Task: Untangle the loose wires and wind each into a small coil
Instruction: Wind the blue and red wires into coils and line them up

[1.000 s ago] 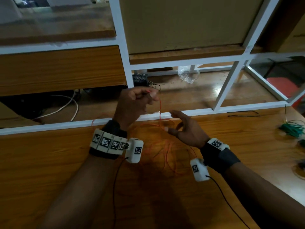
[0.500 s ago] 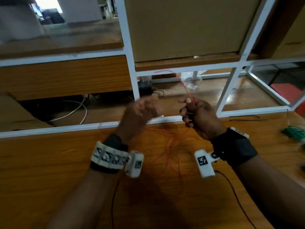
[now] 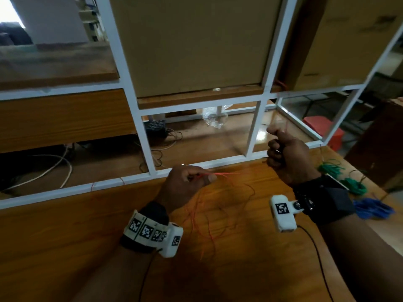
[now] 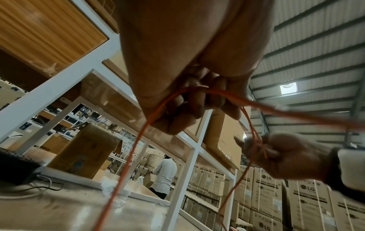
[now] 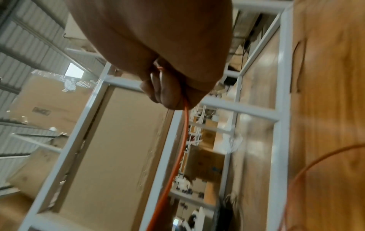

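A: Where is the thin orange wire found at this moment?

B: Most of it is seen lying in loose, crossing loops on the glossy wooden tabletop, between the two wrists. One stretch is lifted off the wood and is drawn from the left hand toward the right hand.

A: How is the left hand set on it?

B: The fingers are curled together and several strands are clamped under them, as is shown in the left wrist view. A small bundle is judged to be gathered there, so that it can serve as the core of a coil.

A: And the right hand?

B: It is held higher and farther out, near the white metal shelf frame. The fingers are closed into a fist around a single strand, which is seen leaving the fist in the right wrist view. The hands are probably kept well apart so that one length is pulled free of the tangle.

A: Is any winding finished?

B: For the orange wire, none is judged complete; the loops on the table are still disordered. A green wire bundle and a blue wire bundle are seen at the right edge, apart from the orange one; whether they are neatly coiled cannot be told.
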